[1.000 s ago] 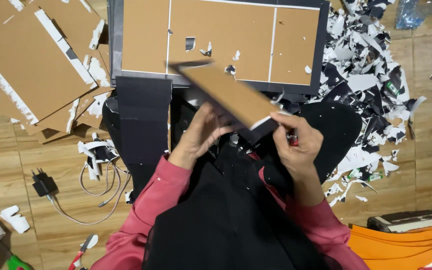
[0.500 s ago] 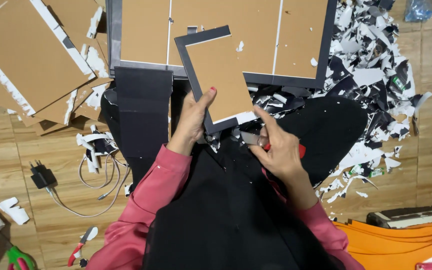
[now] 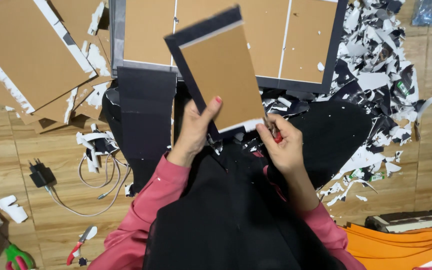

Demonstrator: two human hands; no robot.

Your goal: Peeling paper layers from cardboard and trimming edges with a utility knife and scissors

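Observation:
My left hand (image 3: 195,127) grips the lower left edge of a brown cardboard panel (image 3: 221,75) with dark paper along its top and left sides, held upright in front of me. At the panel's lower right corner, my right hand (image 3: 283,142) is closed around a small red-handled tool (image 3: 277,137), mostly hidden in the fingers. A white strip shows along the panel's bottom edge. Both hands are over my lap, which is covered in black cloth.
A large dark-framed brown board (image 3: 276,40) lies on the floor ahead, brown card sheets (image 3: 21,55) at left, a dark sheet (image 3: 146,115) beside my knee. Paper scraps (image 3: 386,75) pile at right. A charger with cable (image 3: 43,175), scissors (image 3: 78,245), orange sheets (image 3: 401,245) nearby.
The panel has turned from nearly flat to upright and facing me. My left hand shifted to its lower left edge and my right hand to its lower right corner.

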